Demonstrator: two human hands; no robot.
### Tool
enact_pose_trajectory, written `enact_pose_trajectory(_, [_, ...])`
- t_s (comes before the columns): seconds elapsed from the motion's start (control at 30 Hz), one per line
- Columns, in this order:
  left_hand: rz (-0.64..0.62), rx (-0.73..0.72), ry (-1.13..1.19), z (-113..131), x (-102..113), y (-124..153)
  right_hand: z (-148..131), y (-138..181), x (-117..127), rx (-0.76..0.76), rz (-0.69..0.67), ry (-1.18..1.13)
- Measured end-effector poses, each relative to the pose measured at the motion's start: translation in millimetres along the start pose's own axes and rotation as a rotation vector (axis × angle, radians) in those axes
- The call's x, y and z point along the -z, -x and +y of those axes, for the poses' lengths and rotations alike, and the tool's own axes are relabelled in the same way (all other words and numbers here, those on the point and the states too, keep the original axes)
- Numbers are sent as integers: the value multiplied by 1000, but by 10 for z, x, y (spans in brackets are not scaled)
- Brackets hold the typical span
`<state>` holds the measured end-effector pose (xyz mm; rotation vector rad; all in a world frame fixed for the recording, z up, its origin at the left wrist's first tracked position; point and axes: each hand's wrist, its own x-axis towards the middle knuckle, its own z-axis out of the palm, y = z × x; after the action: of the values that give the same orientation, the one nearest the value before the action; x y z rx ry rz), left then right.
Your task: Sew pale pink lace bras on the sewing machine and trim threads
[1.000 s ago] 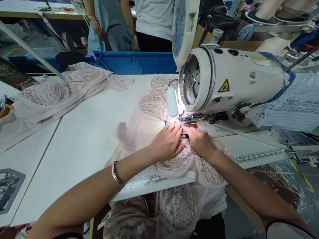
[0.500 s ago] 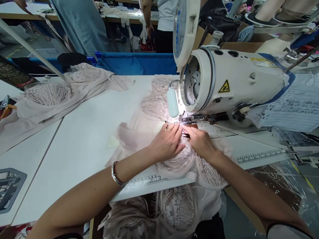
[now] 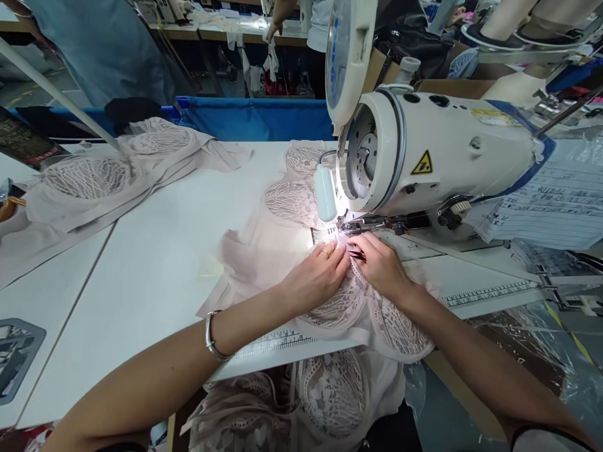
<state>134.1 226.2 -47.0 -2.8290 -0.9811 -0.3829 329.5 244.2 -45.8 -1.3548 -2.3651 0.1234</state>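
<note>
A pale pink lace bra (image 3: 336, 304) lies across the table edge, its upper part running under the sewing machine (image 3: 452, 147) by the needle. Just in front of the lit presser foot (image 3: 343, 225), my left hand (image 3: 323, 273) presses on the fabric with its fingers together, gripping the bra's edge. My right hand (image 3: 382, 263) pinches the same edge from the other side. Small dark-bladed thread snips (image 3: 357, 255) stick out from under the right fingers; how they are held is partly hidden. A small lamp (image 3: 326, 193) lights the needle area.
Another pale bra (image 3: 94, 179) lies at the left, near a slanted white rod (image 3: 56, 91). More lace bras (image 3: 330, 395) rest below the table edge. Printed rulers (image 3: 490, 295) mark the table. A handwritten sheet (image 3: 551, 201) hangs at the right. People stand beyond a blue cloth bin (image 3: 254, 119).
Both hands have drawn slightly back from the presser foot, uncovering the metal plate beside it. The fabric hardly moved. In the background, the people have shifted position.
</note>
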Motion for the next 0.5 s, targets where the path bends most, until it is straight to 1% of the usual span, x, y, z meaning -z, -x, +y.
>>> enact_pose_trajectory(0.1, [-7, 20, 37, 10, -1, 12, 24, 38, -19, 51, 25, -62])
enact_pose_trajectory(0.2, [-34, 15, 65, -26, -8, 20, 34, 35, -45, 61, 15, -96])
enact_pose_trajectory(0.3, [-38, -8, 92, -94, -10, 20, 28, -2, -54, 59, -1, -67])
enact_pose_trajectory(0.5, [7, -24, 165, -258, -22, 8, 8, -111, -42, 40, -31, 10])
